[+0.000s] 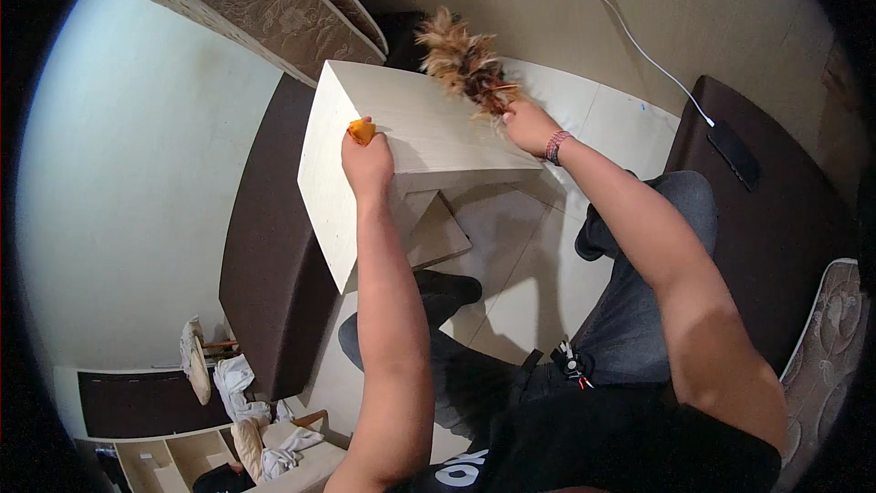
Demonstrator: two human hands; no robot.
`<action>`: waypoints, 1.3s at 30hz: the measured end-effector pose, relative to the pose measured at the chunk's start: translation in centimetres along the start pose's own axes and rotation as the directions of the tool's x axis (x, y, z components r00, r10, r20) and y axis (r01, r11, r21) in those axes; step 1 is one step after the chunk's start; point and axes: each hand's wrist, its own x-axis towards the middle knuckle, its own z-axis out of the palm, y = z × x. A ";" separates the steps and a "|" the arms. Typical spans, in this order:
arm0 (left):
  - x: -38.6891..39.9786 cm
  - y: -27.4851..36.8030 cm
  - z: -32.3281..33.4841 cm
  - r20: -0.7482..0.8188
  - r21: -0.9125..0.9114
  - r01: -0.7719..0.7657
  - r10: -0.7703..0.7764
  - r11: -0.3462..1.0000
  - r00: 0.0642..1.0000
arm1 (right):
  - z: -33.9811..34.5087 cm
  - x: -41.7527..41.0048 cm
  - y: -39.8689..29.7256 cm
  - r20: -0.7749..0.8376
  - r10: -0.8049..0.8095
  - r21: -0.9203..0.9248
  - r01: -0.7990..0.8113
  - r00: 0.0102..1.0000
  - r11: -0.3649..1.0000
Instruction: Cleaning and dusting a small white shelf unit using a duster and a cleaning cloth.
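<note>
A pale wood-look cabinet [438, 123], part of its lower side open, stands before me on the tiled floor. My left hand [368, 161] is at its left top edge, closed around an orange-yellow thing [362, 131], perhaps a cloth, mostly hidden in the fist. With my right hand [532, 127] I grip a brown feather duster [469, 63] near the base of its feathers; its handle is hidden. The feathers lie over the far right edge of the cabinet top.
Dark brown bed bases [274, 239] flank the cabinet, and a mattress [274, 7] leans behind. A phone [734, 155] lies on the right base, its white cable [633, 41] running to a wall socket. Clothes [236, 383] and an open shelf [164, 462] are at lower left.
</note>
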 end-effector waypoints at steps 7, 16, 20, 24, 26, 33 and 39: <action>-0.2 -1.0 -3.8 -0.020 -0.033 0.044 -0.045 0.998 0.999 | 4.9 -6.1 -3.1 -0.007 -0.340 0.183 0.335 0.941 0.924; -0.5 -3.4 -7.5 -0.077 -0.070 0.032 -0.037 0.997 0.996 | 9.5 -7.6 -3.7 -0.003 -0.275 0.200 0.270 0.961 0.942; -0.5 -4.5 -9.3 -0.071 -0.102 -0.018 0.011 0.995 0.997 | 13.6 -14.2 -4.4 -0.114 -0.558 0.385 0.554 0.822 0.738; 0.2 -6.0 -9.1 -0.055 0.004 -0.013 0.013 1.000 0.998 | 14.6 -19.1 -5.6 0.547 0.166 0.665 -0.546 0.821 0.509; 0.4 -5.6 -8.6 -0.041 -0.061 0.001 -0.003 0.998 0.999 | 15.9 -21.1 -7.0 0.677 0.162 0.730 -0.684 0.718 -0.016; 2.3 -6.1 -5.8 -0.050 0.079 -0.114 0.118 0.990 0.992 | 20.6 -27.3 -12.0 0.722 -0.392 0.630 -0.776 0.570 0.033; 1.6 -5.0 -4.3 -0.060 0.130 -0.028 0.036 0.991 0.998 | 21.6 -27.6 -10.7 0.605 -0.059 0.767 -0.602 0.794 -0.224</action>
